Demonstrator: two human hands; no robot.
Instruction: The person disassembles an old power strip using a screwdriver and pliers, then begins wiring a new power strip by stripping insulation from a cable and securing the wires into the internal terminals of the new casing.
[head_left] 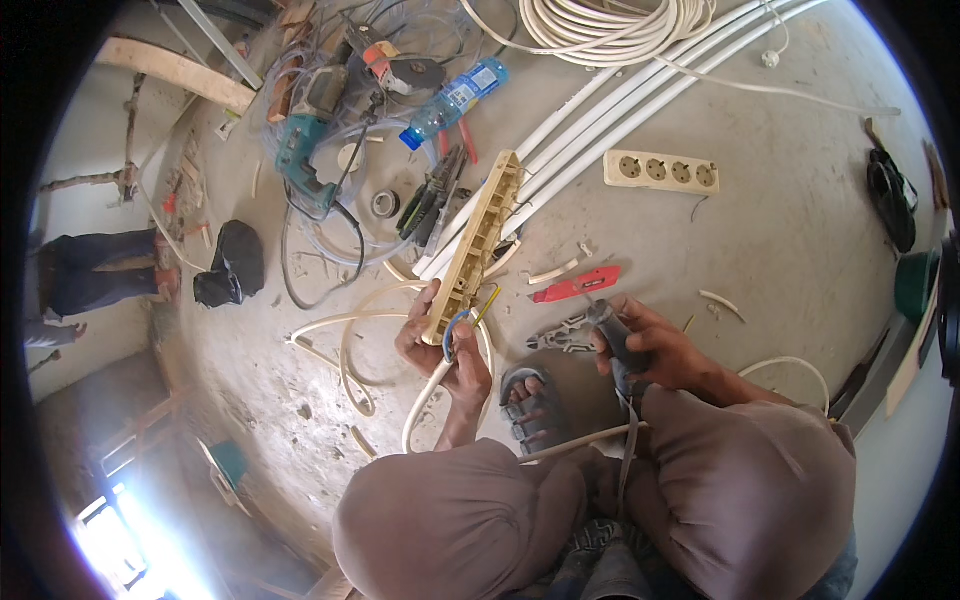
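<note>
1. Left hand (440, 340) was clenched round the near end of a long cream socket strip (478, 240), opened up with its back showing. The strip ran off toward 1 o'clock over the concrete floor (780, 250), far end resting by the white pipes (620, 100).
2. Blue and yellow wires (470, 318) curled out of that near end, right at the fingers, with a white cable (425, 395) trailing down toward 6 o'clock.
3. Right hand (640, 345) had its grip shut on a pair of pliers (585, 330), jaws pointing to 9 o'clock at the strip but not touching it.
4. Sandalled foot (530, 400) sat between the hands.
5. Red knife (578, 284) lay just past the pliers at 12 o'clock; a second socket strip (662, 171) sat well apart at 1 o'clock.
6. Risk, I reckon: the strip was held only at one end, so a hard squeeze with the pliers could twist it, nick a wire or pinch the left fingers sitting so close.
</note>
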